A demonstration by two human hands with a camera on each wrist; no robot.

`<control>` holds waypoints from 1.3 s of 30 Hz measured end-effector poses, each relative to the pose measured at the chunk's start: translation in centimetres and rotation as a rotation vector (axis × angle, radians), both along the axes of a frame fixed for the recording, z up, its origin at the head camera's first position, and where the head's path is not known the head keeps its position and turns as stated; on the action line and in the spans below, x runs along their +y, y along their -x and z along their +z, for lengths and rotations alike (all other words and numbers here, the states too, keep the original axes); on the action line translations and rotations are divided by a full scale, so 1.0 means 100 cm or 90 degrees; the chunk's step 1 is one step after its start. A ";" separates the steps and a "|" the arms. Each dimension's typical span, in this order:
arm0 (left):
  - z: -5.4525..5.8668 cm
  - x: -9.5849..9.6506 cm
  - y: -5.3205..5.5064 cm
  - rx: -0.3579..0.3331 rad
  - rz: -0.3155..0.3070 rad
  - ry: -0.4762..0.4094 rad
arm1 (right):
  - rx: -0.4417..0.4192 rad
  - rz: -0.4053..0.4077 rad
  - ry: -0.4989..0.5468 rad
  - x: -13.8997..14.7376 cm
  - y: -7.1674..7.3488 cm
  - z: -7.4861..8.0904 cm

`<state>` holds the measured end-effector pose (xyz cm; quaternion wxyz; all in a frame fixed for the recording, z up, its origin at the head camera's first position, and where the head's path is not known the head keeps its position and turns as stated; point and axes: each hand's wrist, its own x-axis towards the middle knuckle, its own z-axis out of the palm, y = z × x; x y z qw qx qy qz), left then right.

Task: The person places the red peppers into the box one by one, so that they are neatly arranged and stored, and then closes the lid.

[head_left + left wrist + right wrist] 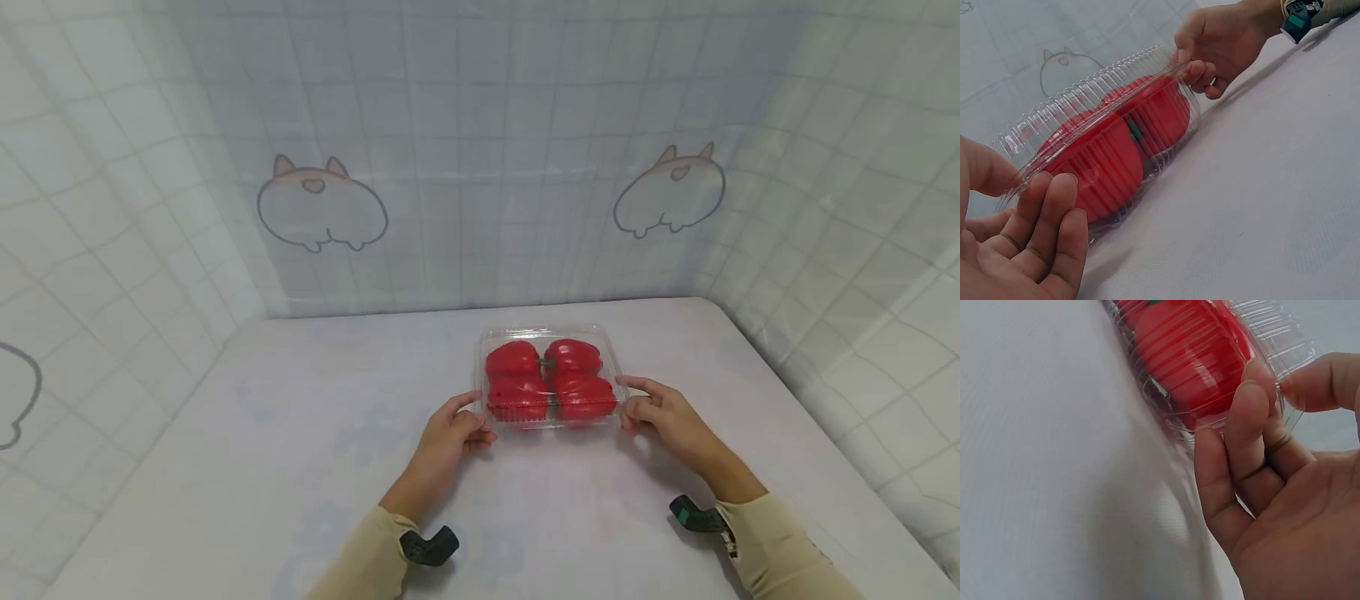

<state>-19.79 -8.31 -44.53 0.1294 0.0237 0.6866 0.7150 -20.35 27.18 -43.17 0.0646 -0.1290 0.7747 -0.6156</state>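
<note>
A clear plastic clamshell box (540,333) stands on the table with its ribbed lid down. Through the plastic show several red bell peppers (517,400) with green stems. My left hand (448,433) pinches the rim at the box's left front corner between thumb and fingers, as the left wrist view shows close up beside a pepper (1104,162). On the opposite side my right hand (671,421) pinches the rim at the right front corner. In the right wrist view, the thumb and index finger meet at the rim, and other fingertips touch the box wall (1210,419).
A pale cloth covers the table (225,467). Behind it hangs a grid-patterned curtain (480,167) with animal drawings, and similar curtains close in both sides. Each wrist carries a small dark device, one on the left sleeve (429,547).
</note>
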 end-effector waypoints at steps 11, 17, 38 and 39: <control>0.000 0.001 -0.001 -0.013 0.006 -0.010 | -0.025 0.011 0.000 0.002 0.000 0.002; 0.002 0.001 -0.003 -0.003 0.012 -0.001 | -0.032 0.013 -0.001 0.002 0.001 -0.001; -0.002 0.002 -0.002 0.007 0.003 -0.012 | -0.044 0.020 0.061 0.001 0.001 -0.002; -0.002 0.002 -0.002 0.007 0.004 -0.012 | -0.043 0.023 0.065 0.001 0.001 -0.002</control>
